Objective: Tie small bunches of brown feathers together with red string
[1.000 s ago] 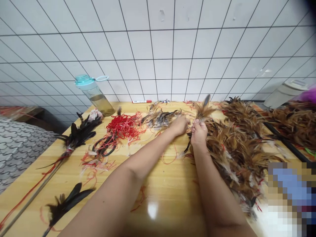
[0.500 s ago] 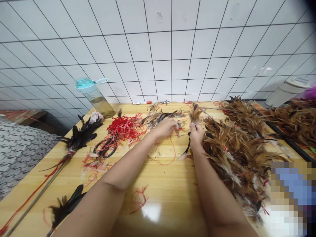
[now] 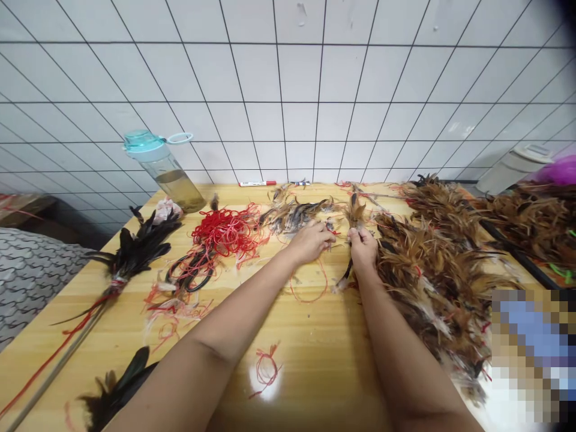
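Note:
My right hand (image 3: 363,247) is closed around the base of a small bunch of brown feathers (image 3: 355,211), whose tips point toward the wall. Close by on its left, my left hand (image 3: 314,241) has its fingers curled in a pinch on a thin red string (image 3: 309,300). The string hangs in a loop below the fingers onto the wooden table (image 3: 310,360); the fingertips partly hide where it is gripped. Loose dark and brown feathers (image 3: 294,216) lie just beyond my left hand. A black feather (image 3: 344,279) lies below my right hand.
A tangle of red string (image 3: 227,231) and black-handled scissors (image 3: 198,273) lie left. Farther left are a water bottle (image 3: 177,186) and a black feather duster (image 3: 139,249). Brown feather bunches (image 3: 432,258) heap up on the right. A tiled wall (image 3: 297,78) stands behind.
My left hand has moved right, closer to my right hand, its fingers more curled. My right hand still holds the feather bunch. The view has shifted slightly.

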`<state>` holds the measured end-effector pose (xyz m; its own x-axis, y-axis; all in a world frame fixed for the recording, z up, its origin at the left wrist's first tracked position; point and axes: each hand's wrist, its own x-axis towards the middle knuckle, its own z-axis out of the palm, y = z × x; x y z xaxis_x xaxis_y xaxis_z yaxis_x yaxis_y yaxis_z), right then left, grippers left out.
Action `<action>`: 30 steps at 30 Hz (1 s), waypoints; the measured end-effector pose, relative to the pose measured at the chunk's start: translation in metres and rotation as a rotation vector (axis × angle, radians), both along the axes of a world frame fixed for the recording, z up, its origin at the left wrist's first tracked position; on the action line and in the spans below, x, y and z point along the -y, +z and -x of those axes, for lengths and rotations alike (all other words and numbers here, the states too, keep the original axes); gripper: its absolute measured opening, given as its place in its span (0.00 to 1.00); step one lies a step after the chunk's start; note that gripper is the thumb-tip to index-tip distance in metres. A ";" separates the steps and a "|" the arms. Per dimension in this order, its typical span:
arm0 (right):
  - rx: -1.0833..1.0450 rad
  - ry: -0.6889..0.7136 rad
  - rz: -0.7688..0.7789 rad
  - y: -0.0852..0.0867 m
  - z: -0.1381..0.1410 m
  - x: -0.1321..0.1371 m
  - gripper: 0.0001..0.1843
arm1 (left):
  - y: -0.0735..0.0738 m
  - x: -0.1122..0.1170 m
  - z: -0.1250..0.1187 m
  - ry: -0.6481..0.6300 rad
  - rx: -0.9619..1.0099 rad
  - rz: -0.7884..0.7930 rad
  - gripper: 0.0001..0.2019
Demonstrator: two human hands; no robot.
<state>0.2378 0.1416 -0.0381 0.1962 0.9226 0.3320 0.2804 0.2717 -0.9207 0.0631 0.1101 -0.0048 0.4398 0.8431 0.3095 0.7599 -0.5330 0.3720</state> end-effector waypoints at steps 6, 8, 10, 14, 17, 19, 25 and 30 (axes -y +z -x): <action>0.036 0.050 -0.025 0.002 0.000 0.000 0.15 | -0.006 -0.003 0.001 0.051 -0.001 -0.048 0.07; 0.043 0.061 -0.022 0.002 0.001 0.000 0.15 | -0.001 -0.001 0.003 0.056 0.089 -0.059 0.07; 0.055 0.074 -0.014 0.002 0.002 -0.001 0.15 | 0.003 0.000 0.004 0.055 0.155 -0.058 0.06; 0.117 0.109 -0.044 0.000 0.005 -0.001 0.15 | 0.005 0.000 0.004 0.082 0.158 -0.074 0.06; 0.192 0.142 -0.092 0.000 0.007 0.000 0.14 | 0.002 -0.001 0.002 0.088 0.124 -0.136 0.08; 0.248 0.158 -0.113 0.001 0.007 0.001 0.14 | 0.001 -0.001 0.000 0.087 0.095 -0.167 0.08; 0.325 0.161 -0.133 0.001 0.008 0.000 0.13 | 0.003 0.002 0.000 0.082 -0.005 -0.231 0.08; 0.333 0.130 -0.107 0.001 0.009 -0.001 0.12 | 0.004 0.001 0.003 0.053 0.071 -0.163 0.08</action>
<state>0.2290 0.1422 -0.0375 -0.0552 0.8893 0.4540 0.5167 0.4145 -0.7491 0.0602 0.1096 -0.0006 0.3681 0.8006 0.4727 0.7637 -0.5504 0.3374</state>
